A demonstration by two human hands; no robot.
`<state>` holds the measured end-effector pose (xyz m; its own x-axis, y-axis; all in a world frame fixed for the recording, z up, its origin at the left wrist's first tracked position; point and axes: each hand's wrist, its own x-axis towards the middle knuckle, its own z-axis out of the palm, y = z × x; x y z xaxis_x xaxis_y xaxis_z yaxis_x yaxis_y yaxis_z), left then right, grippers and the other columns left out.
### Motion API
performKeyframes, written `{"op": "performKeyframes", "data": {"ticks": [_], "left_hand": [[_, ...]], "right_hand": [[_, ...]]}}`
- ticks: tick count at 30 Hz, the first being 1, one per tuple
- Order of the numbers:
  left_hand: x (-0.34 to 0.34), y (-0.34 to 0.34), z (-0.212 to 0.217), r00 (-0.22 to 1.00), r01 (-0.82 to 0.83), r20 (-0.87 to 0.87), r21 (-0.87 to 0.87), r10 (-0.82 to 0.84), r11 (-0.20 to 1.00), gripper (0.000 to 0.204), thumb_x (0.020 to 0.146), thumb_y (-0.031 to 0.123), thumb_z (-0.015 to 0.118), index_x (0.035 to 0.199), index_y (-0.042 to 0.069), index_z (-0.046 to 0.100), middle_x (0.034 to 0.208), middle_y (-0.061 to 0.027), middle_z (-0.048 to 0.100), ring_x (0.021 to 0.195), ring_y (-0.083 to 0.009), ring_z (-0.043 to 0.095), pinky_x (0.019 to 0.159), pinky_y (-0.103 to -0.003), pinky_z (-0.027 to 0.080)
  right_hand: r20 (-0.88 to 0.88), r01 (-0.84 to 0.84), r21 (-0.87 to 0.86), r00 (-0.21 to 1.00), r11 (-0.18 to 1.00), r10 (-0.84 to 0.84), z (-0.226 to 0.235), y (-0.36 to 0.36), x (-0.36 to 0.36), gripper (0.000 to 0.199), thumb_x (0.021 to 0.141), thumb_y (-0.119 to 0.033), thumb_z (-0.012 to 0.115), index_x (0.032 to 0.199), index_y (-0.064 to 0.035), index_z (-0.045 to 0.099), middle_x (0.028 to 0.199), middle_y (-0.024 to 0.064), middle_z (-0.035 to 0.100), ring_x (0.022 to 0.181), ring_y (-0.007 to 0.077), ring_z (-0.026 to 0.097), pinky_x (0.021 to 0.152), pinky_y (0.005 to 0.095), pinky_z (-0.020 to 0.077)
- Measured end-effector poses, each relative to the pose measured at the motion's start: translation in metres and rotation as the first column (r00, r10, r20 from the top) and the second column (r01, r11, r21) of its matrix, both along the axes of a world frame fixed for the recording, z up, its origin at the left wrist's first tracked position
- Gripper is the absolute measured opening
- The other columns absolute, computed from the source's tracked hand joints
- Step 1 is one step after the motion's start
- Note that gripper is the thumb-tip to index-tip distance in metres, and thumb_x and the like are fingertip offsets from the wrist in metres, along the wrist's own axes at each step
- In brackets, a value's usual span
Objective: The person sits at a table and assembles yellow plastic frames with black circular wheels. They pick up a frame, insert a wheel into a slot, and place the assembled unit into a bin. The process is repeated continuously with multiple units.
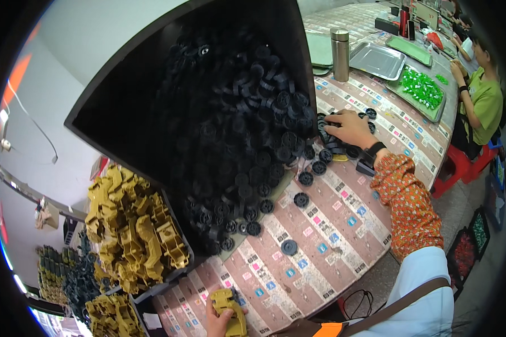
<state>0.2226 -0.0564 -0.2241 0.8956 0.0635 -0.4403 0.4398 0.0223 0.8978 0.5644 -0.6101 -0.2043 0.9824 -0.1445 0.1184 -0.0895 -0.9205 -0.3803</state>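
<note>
At the lower edge my left hand (215, 322) is closed round a mustard-yellow moulded plastic part (234, 315), the thumb across its face. My right hand (349, 128) reaches over a small heap of black toy wheels (334, 147) on the table, just right of a big black bin (123, 106). Its fingers are stretched out and apart, their tips at the heap; anything beneath the palm is hidden. Many more black wheels (258, 160) spill from the tilted bin onto the table. A few single wheels (301, 200) lie apart, one grey wheel (289, 247) nearer me.
A crate of yellow plastic parts (132, 224) stands left of the bin. Beyond my right hand are a steel flask (340, 55), a metal tray (376, 59) and a tray of green pieces (441, 112). A person in a green shirt (485, 104) sits at the table's far right.
</note>
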Motion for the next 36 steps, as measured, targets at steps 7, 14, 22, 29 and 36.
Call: {"op": "performKeyframes", "data": {"ticks": [7,14,22,29,36], "left_hand": [[0.008,-0.023,0.042,0.999,0.036,-0.009,-0.143,-0.038,0.989,0.077,0.092,0.008,0.069,0.157,0.009,0.028,0.125,-0.0124,0.059,0.092,-0.0326,0.074,0.078,-0.041,0.064],[0.027,-0.026,0.056,0.95,0.27,0.11,0.171,-0.291,0.947,0.094,0.086,0.004,0.079,0.162,0.013,0.024,0.135,-0.0165,0.059,0.122,-0.0267,0.064,0.099,-0.035,0.053],[0.056,-0.028,0.094,0.842,0.294,0.023,0.819,-0.539,0.493,0.093,0.084,0.017,0.083,0.161,0.012,0.032,0.128,-0.0211,0.062,0.116,-0.0384,0.061,0.102,-0.043,0.048],[0.052,-0.035,0.106,0.7,0.064,0.112,0.974,-0.705,0.219,0.083,0.083,0.019,0.082,0.155,0.012,0.042,0.135,-0.0175,0.055,0.134,-0.0425,0.047,0.108,-0.049,0.042],[0.054,-0.092,0.139,0.471,0.199,0.19,0.928,-0.861,0.314,0.053,0.09,0.022,0.076,0.14,0.018,0.058,0.138,-0.0153,0.054,0.138,-0.0426,0.046,0.108,-0.051,0.042]], "right_hand": [[0.097,-0.024,0.012,0.995,1.0,0.023,-0.005,0.045,-0.083,0.039,0.086,-0.045,0.07,0.12,-0.0268,0.077,0.141,0.0154,0.06,0.133,0.0364,0.051,0.106,0.0649,0.0336],[0.131,-0.073,0.014,0.989,0.997,0.07,-0.004,0.124,-0.132,0.049,0.088,-0.044,0.069,0.133,-0.0242,0.07,0.136,0.0191,0.057,0.133,0.0398,0.048,0.108,0.0606,0.0308],[0.254,-0.361,0.426,0.928,0.83,0.273,0.016,0.166,-0.134,0.041,0.092,-0.031,0.069,0.127,-0.0093,0.071,0.123,0.02,0.067,0.117,0.036,0.063,0.101,0.0467,0.0464],[0.195,-0.324,0.272,0.941,0.906,0.278,0.036,0.128,-0.108,0.02,0.088,-0.014,0.067,0.101,-0.0025,0.076,0.096,0.0185,0.071,0.097,0.0379,0.067,0.089,0.0449,0.0532],[0.134,-0.465,0.062,0.88,0.883,0.455,0.015,0.167,-0.12,0.025,0.089,-0.018,0.067,0.107,-0.0029,0.073,0.106,0.0224,0.067,0.106,0.0435,0.06,0.093,0.0513,0.0487]]}}
